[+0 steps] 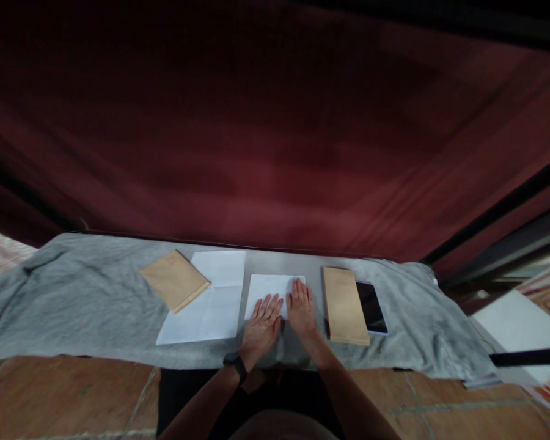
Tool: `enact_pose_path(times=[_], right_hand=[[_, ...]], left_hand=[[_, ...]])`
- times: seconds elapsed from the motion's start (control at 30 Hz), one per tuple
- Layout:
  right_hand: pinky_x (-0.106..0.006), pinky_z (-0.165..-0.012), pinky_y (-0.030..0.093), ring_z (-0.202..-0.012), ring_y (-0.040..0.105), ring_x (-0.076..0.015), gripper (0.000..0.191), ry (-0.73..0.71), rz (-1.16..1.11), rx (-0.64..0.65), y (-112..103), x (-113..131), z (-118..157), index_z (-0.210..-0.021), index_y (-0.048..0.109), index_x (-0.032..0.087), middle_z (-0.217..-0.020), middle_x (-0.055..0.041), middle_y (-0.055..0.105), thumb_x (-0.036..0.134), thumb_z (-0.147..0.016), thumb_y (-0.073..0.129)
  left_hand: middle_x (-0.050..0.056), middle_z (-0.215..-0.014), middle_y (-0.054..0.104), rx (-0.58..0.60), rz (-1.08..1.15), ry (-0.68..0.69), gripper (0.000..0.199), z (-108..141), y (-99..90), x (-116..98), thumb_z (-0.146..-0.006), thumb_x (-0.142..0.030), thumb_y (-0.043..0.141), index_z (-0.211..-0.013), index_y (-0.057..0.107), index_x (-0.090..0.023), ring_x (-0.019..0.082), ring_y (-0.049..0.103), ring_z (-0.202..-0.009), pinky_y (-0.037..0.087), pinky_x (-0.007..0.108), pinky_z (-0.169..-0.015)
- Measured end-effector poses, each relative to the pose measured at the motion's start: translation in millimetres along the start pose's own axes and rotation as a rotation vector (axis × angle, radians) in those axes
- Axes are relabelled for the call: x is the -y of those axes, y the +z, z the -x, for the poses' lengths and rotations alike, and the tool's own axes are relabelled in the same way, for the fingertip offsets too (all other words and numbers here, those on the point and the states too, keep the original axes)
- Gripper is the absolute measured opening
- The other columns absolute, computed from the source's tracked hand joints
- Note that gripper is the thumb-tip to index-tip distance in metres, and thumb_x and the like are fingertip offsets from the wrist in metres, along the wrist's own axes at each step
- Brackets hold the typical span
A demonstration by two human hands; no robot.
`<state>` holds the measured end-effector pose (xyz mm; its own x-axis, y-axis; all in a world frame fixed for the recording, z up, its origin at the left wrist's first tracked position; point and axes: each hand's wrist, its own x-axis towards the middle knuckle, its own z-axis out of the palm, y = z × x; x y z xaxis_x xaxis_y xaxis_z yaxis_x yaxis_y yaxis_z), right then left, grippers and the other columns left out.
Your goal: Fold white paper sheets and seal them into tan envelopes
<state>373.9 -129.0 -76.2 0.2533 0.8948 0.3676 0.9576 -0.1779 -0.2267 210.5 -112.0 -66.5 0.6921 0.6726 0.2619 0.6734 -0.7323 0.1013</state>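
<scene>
A folded white sheet [268,285] lies on the grey cloth in front of me. My left hand [262,324], with a black band at the wrist, rests flat on its lower left part, fingers spread. Flat on the sheet's right side is my right hand [300,307], its fingers stretched out and close together. To the left, a larger white sheet [217,311] with crease lines lies partly under a brown envelope [174,280]. On the right are brown envelopes [346,305], which seem stacked and partly overlap a dark-screened phone [371,307].
The grey cloth [96,299] covers a long narrow surface. Behind it rises a dark red fabric panel [275,183]. A white board-like object [522,330] and a black bar stand at the far right. Tiled floor [73,397] shows below.
</scene>
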Motion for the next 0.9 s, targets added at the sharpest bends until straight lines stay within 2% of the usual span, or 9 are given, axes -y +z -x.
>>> enact_pose_path(times=[0.1, 0.13, 0.3, 0.53, 0.77, 0.9], right_hand=[[-0.042, -0.121, 0.03, -0.147, 0.038, -0.0203, 0.049, -0.181, -0.066, 0.088, -7.9, 14.5, 16.9, -0.151, 0.044, 0.012, -0.157, -0.0133, 0.043, 0.027, -0.105, 0.035], [-0.041, -0.122, 0.03, -0.146, 0.039, -0.0199, 0.048, -0.2, -0.079, 0.095, -10.3, 17.1, 23.2, -0.15, 0.045, 0.014, -0.157, -0.0116, 0.043, 0.029, -0.106, 0.036], [-0.044, -0.12, 0.033, -0.147, 0.038, -0.0253, 0.054, -0.121, -0.056, 0.077, -18.9, 10.9, 44.5, -0.152, 0.042, 0.01, -0.157, -0.0142, 0.043, 0.035, -0.105, 0.037], [-0.046, -0.119, 0.033, -0.146, 0.039, -0.0286, 0.063, -0.047, -0.003, -0.03, -20.8, -6.8, 63.6, -0.156, 0.033, 0.007, -0.157, -0.0188, 0.041, 0.043, -0.105, 0.039], [-0.046, -0.118, 0.033, -0.144, 0.042, -0.0298, 0.065, -0.068, 0.032, -0.058, -21.6, -19.7, 78.8, -0.158, 0.029, 0.007, -0.156, -0.0198, 0.042, 0.045, -0.105, 0.037], [-0.049, -0.118, 0.033, -0.144, 0.042, -0.0312, 0.063, -0.052, 0.018, -0.046, -26.9, -19.1, 78.6, -0.158, 0.028, 0.007, -0.156, -0.021, 0.041, 0.043, -0.106, 0.033]], left_hand=[[0.01, -0.155, 0.047, 0.002, 0.013, 0.038, 0.052, 6.2, -0.4, -3.9, -0.098, -0.019, 0.038, -0.149, 0.047, -0.015, 0.024, 0.039, -0.147, 0.03, 0.047, -0.123], [0.011, -0.155, 0.048, 0.001, 0.012, 0.046, 0.052, 8.6, -0.8, -3.6, -0.098, -0.018, 0.038, -0.149, 0.047, -0.014, 0.023, 0.04, -0.147, 0.03, 0.047, -0.123], [0.013, -0.157, 0.044, -0.041, 0.004, 0.04, 0.053, 25.3, -4.2, 4.0, -0.101, -0.024, 0.034, -0.152, 0.043, -0.012, 0.024, 0.038, -0.147, 0.033, 0.046, -0.121], [0.018, -0.156, 0.044, -0.088, -0.059, -0.105, 0.063, 47.2, -1.1, 7.6, -0.102, -0.043, 0.036, -0.156, 0.033, -0.009, 0.028, 0.039, -0.147, 0.038, 0.047, -0.118], [0.02, -0.158, 0.039, -0.085, -0.072, -0.187, 0.07, 60.3, 1.9, 7.1, -0.101, -0.047, 0.035, -0.159, 0.023, -0.01, 0.03, 0.039, -0.147, 0.038, 0.049, -0.117], [0.019, -0.159, 0.038, -0.089, -0.073, -0.233, 0.067, 58.6, -4.0, 0.0, -0.101, -0.042, 0.036, -0.159, 0.024, -0.01, 0.03, 0.038, -0.147, 0.034, 0.05, -0.119]])
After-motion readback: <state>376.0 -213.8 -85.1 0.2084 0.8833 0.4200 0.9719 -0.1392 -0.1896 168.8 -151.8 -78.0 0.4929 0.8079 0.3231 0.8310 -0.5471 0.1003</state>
